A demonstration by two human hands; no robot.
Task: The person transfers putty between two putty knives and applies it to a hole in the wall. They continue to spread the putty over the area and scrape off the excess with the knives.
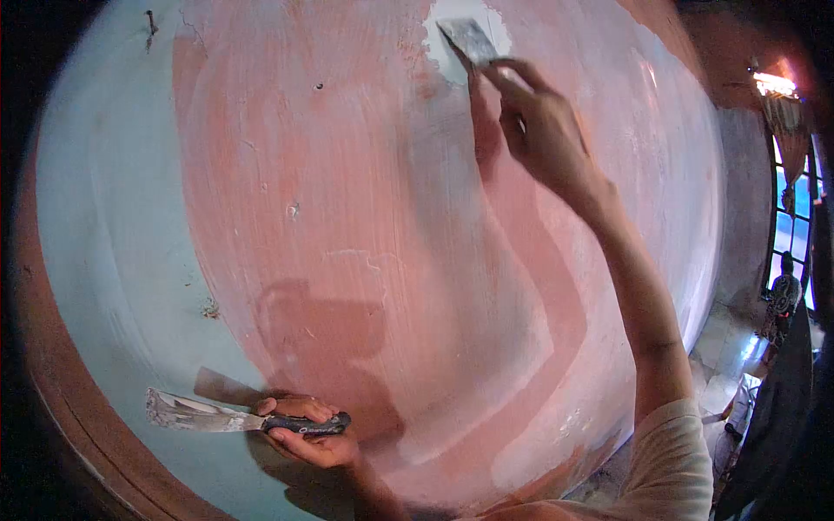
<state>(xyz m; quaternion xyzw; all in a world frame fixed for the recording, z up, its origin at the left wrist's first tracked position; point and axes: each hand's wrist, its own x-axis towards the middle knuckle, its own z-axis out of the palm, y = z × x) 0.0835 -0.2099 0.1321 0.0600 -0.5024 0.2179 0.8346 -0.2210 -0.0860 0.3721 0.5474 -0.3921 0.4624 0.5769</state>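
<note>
My right hand [543, 130] is raised high against the pink wall [304, 174] and grips a flat metal scraper [470, 41]. The scraper's blade lies over a patch of white filler [446, 62] near the top of the view. Low on the left, my left hand [308, 430] holds a putty knife by its black handle [317, 425]. The putty knife's blade [200, 412] points left and carries whitish residue.
A pale blue-green band [113, 217] runs down the wall's left side, beside a brown edge [65, 391]. A nail [151, 30] sticks out at the upper left. At the right are a bright lamp [775, 84], a barred window [789, 226] and a tiled floor [717, 391].
</note>
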